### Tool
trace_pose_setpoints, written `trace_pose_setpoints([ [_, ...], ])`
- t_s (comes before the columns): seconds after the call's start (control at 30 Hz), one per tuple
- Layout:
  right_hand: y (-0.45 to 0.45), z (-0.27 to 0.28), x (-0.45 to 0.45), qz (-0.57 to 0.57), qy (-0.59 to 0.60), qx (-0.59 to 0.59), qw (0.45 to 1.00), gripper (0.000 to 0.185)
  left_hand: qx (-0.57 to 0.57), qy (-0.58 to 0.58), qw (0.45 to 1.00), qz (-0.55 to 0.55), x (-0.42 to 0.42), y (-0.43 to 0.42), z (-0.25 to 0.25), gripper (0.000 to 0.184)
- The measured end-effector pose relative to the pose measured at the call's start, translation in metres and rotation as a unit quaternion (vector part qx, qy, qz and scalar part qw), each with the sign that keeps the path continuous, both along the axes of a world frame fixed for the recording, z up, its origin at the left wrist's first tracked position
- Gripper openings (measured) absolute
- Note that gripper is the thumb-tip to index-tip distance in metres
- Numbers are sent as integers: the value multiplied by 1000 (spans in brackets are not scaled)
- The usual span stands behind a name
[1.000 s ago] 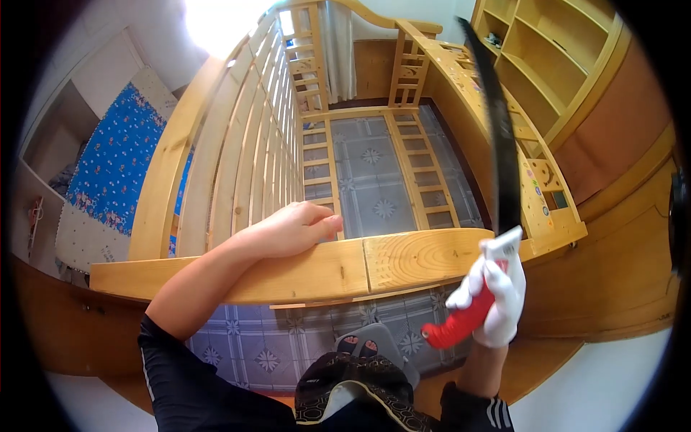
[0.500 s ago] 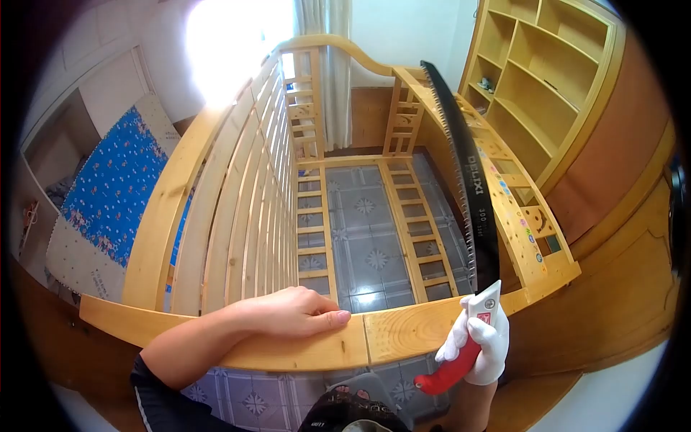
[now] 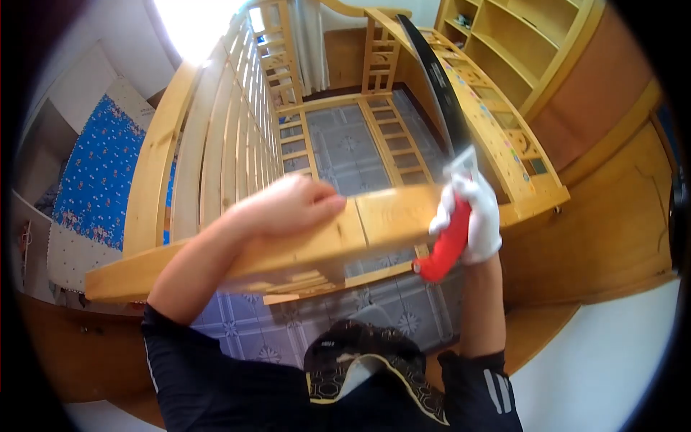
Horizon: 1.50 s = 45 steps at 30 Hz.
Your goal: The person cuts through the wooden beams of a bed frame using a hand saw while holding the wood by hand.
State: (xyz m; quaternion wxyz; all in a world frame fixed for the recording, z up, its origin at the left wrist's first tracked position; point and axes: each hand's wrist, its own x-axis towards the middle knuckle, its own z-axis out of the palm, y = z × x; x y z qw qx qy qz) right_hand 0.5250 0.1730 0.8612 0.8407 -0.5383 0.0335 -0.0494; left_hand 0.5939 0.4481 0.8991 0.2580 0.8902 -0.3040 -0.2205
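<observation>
My bare left hand rests on the top rail of a pale wooden bed frame, its fingers curled over the far edge. In my white-gloved right hand is the red handle of a saw. The black blade points up and away, clear of the near rail, in front of the right side rail with its cut-out shapes. A thin dark line crosses the near rail between my hands. My left fingertips are partly hidden and slightly blurred.
Slats line the frame's left side. Ladder-like wooden strips lie inside over grey patterned floor tiles. Shelves stand at the back right, and a blue patterned mat leans at the left.
The saw in my right hand has tilted away, its handle now higher in view. The near rail also appears higher as the view shifts. My left hand stays on the rail.
</observation>
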Motion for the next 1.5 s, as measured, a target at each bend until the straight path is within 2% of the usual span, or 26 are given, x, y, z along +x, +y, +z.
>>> trace_pose_setpoints([
  [0.07,0,3,2,11,4,-25,1000,22,12,-45,999,0,-1,0,-5,44],
  [0.2,-3,0,7,36,-10,23,999,15,-6,-130,990,53,-12,-2,-25,41],
  [0.27,-5,-5,10,27,-45,3,999,14,32,-191,980,44,-16,-1,-23,41],
  [0.33,-5,-10,10,17,-71,15,997,14,21,-226,973,26,-24,4,-16,44],
  [0.37,-3,-12,4,-14,-87,1,996,13,39,-166,984,57,-34,4,-8,55],
  [0.4,4,-10,-4,-45,-105,-13,993,13,40,-169,983,57,-39,8,-14,55],
  [0.47,18,-19,-28,-74,-153,-57,984,12,-33,-289,956,21,-45,22,-33,67],
  [0.5,25,-27,-43,-103,-195,-101,970,12,16,-267,963,31,-48,24,-33,83],
  [0.53,30,-40,-56,-121,-202,-140,962,12,16,-265,963,33,-53,22,-36,83],
  [0.6,48,-65,-89,-145,-197,-222,944,15,75,-371,925,24,-64,14,-41,86],
  [0.67,62,-98,-110,-182,-207,-333,902,19,74,-351,933,29,-63,13,-40,90],
  [0.83,88,-145,-121,-180,-278,-369,869,24,67,-329,941,46,-61,12,-40,93],
  [0.93,96,-154,-118,-171,-282,-374,867,25,65,-338,938,46,-60,13,-42,92],
  [1.0,98,-160,-114,-201,-321,-401,834,25,64,-340,937,48,-61,13,-42,92],
  [1.23,98,-166,-109,-209,-314,-407,832,26,85,-331,938,61,-67,9,-35,92],
  [1.5,101,-171,-106,-255,-323,-444,796,29,80,-337,936,57,-64,10,-37,78],
])
